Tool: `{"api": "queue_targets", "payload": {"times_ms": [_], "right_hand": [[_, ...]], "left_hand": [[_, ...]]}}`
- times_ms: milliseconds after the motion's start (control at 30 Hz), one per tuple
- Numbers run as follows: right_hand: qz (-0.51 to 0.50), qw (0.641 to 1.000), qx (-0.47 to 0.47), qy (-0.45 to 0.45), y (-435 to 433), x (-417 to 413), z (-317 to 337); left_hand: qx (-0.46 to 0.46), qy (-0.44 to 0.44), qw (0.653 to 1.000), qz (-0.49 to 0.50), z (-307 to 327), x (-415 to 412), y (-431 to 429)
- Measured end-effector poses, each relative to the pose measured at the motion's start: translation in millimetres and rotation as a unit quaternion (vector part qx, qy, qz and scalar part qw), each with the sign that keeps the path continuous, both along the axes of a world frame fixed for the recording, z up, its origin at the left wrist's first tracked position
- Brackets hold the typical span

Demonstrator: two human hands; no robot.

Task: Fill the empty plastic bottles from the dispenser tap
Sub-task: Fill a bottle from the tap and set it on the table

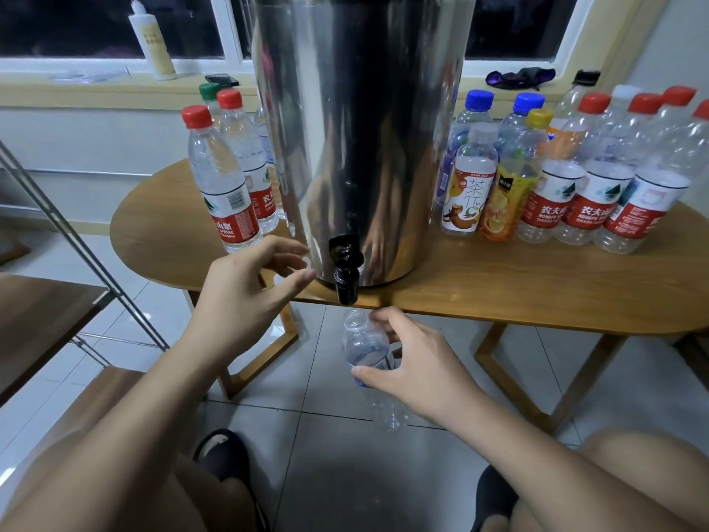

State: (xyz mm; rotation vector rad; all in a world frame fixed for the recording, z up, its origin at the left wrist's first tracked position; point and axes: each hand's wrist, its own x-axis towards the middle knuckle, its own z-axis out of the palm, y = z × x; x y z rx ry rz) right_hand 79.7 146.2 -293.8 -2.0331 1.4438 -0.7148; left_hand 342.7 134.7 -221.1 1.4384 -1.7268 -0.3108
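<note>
A tall steel dispenser (356, 128) stands on the wooden table (498, 286), its black tap (345, 268) hanging over the front edge. My right hand (414, 362) grips an uncapped clear plastic bottle (364, 345) just below the tap, its mouth a little under the spout. No water shows in the bottle. My left hand (249, 286) hovers left of the tap with fingers loosely spread, thumb close to the tap, holding nothing.
Capped water bottles (222, 178) stand left of the dispenser. Several capped bottles with red, blue and yellow caps (575, 178) crowd the table's right side. A metal rack (76, 243) and wooden shelves are at the left. My knees and feet are below.
</note>
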Motion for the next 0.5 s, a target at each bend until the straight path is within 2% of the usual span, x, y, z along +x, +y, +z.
{"api": "queue_targets", "payload": {"times_ms": [133,267,500], "right_hand": [[0.001,1.0,0.005,-0.012,0,1,2],[0.006,1.0,0.017,-0.019,-1,4,2],[0.011,0.999,0.034,-0.026,-6,12,-3]], "left_hand": [[-0.034,0.057,0.995,-0.071,11,-22,14],[-0.079,0.002,0.993,-0.087,10,-31,18],[-0.113,0.004,0.99,-0.081,12,-37,13]]}}
